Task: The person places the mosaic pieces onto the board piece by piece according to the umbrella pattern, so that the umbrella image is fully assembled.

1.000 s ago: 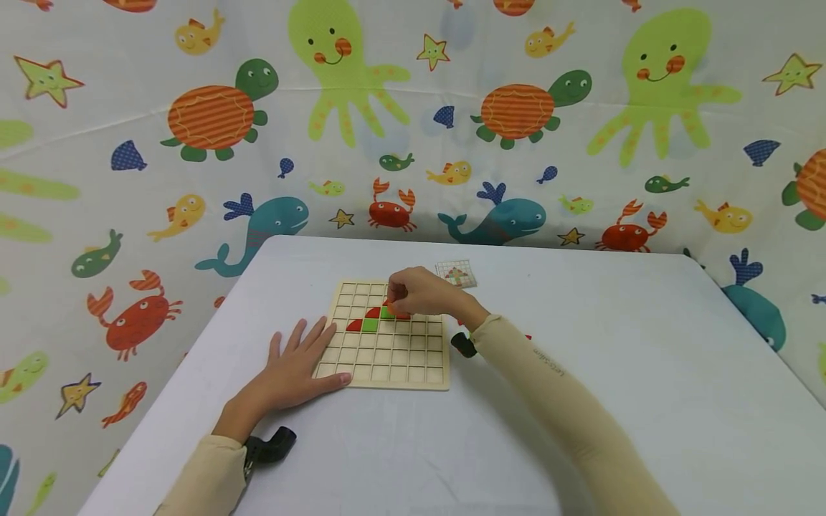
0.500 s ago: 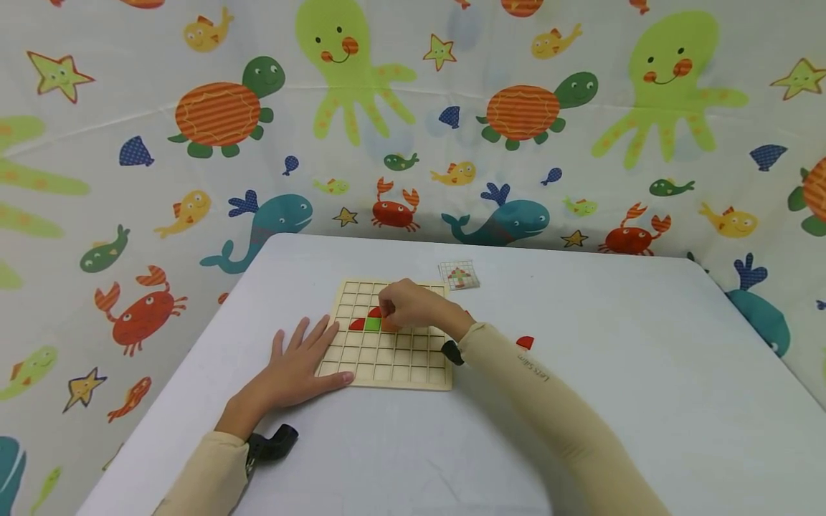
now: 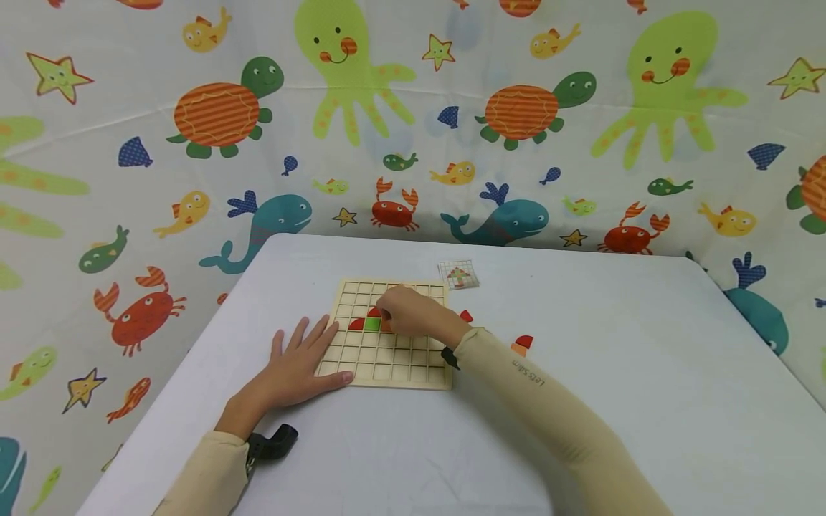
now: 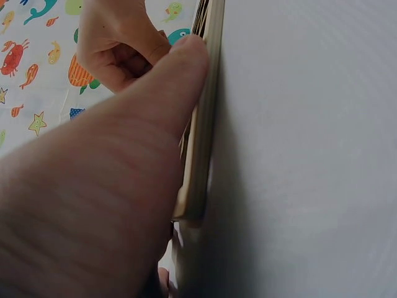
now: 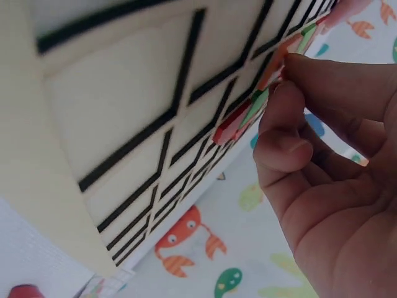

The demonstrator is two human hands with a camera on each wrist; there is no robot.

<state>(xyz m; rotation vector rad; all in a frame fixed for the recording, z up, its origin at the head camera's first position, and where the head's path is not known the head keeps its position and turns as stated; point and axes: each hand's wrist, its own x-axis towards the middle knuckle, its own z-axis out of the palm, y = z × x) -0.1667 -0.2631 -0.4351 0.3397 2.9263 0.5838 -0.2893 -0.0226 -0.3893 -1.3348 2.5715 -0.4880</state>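
A wooden grid board (image 3: 361, 358) lies on the white table, with a green square tile (image 3: 372, 325) and red rounded tiles (image 3: 357, 325) in its cells. My left hand (image 3: 297, 369) rests with spread fingers at the board's left edge, its thumb on the near left corner. Over the middle of the board, my right hand (image 3: 413, 314) pinches an orange tile (image 5: 273, 65) between thumb and index finger. That tile touches the grid just right of the green square. The right hand covers other tiles and cells from the head view.
Behind the board's right corner lies a small pattern card (image 3: 459, 274). To the right on the table are a red piece (image 3: 466, 316), another red piece (image 3: 524, 341) and an orange piece (image 3: 518, 350), close to the right forearm. A printed sea-animal cloth hangs behind.
My right hand has brought the orange tile down and left onto the grid beside the green square. The shifted right forearm uncovers loose pieces on the table. My left hand stays put.
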